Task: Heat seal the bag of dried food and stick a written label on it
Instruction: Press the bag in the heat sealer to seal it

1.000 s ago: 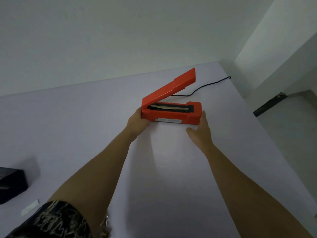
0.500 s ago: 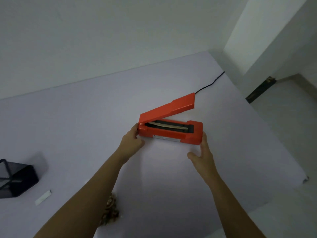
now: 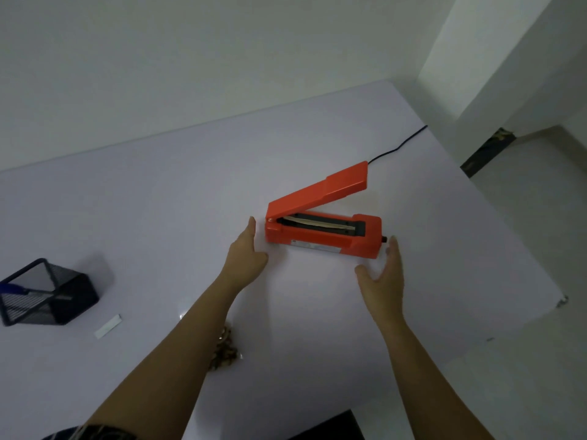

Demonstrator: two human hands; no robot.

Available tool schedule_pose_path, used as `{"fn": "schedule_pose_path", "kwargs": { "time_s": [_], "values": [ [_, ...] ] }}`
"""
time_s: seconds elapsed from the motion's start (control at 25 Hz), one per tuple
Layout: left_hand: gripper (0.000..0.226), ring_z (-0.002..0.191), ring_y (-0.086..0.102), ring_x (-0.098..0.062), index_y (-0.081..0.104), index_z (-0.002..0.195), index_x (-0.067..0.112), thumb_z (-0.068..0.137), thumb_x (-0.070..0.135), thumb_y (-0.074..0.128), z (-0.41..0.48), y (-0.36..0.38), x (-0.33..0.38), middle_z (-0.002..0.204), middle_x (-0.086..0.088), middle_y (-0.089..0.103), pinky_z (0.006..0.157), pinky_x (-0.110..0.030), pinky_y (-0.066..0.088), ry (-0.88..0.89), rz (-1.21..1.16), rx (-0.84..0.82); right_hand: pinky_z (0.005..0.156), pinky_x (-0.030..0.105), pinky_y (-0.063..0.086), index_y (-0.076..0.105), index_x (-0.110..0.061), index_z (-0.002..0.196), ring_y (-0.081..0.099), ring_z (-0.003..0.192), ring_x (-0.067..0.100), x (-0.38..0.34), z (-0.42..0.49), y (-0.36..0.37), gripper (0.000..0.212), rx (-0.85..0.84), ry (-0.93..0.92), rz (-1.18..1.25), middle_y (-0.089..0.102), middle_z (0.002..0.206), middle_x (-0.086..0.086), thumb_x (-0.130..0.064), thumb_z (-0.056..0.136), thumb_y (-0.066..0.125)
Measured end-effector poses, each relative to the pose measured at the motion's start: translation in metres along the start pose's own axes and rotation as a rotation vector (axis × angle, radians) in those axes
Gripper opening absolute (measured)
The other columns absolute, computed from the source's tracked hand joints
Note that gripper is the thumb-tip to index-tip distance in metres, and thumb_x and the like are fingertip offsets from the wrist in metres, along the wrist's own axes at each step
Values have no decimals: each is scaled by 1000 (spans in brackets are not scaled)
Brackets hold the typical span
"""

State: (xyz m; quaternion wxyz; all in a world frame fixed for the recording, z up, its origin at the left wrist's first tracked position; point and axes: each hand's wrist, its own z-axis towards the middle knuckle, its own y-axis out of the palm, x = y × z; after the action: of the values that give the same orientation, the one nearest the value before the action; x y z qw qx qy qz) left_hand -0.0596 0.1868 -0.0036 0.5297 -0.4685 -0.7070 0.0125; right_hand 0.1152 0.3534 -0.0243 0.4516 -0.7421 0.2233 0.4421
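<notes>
**Sealer set in place, bag not yet brought to it**

Nearest the person, partly hidden under the left forearm, lies the bag of dried food [image 3: 226, 350] on the white worktop [image 3: 317, 344]. To its left rest a small white label [image 3: 108, 326] and a black mesh pen holder [image 3: 47, 296]. Farther out, the left hand [image 3: 246, 254] is spread flat and empty just beside the hinge end of the orange heat sealer [image 3: 322, 230]; the right hand [image 3: 382, 277] is likewise wide and empty near its knob end. The sealer's arm stands raised, its cord [image 3: 400, 146] trailing beyond. The step in hand looks like positioning the sealer; next, the bag's mouth probably needs laying across the sealing strip.
</notes>
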Motion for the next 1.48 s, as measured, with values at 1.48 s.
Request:
{"fn": "schedule_pose_path", "kwargs": {
  "time_s": [1.48],
  "values": [
    [14, 92, 61, -30, 61, 89, 17, 94, 16, 48, -58, 69, -31, 91, -8, 65, 83, -50, 54, 7, -378, -55, 75, 18, 53, 61, -22, 94, 64, 96, 11, 6, -40, 27, 19, -528, 142, 331, 68, 100, -3, -11, 81, 69]
  ]
}}
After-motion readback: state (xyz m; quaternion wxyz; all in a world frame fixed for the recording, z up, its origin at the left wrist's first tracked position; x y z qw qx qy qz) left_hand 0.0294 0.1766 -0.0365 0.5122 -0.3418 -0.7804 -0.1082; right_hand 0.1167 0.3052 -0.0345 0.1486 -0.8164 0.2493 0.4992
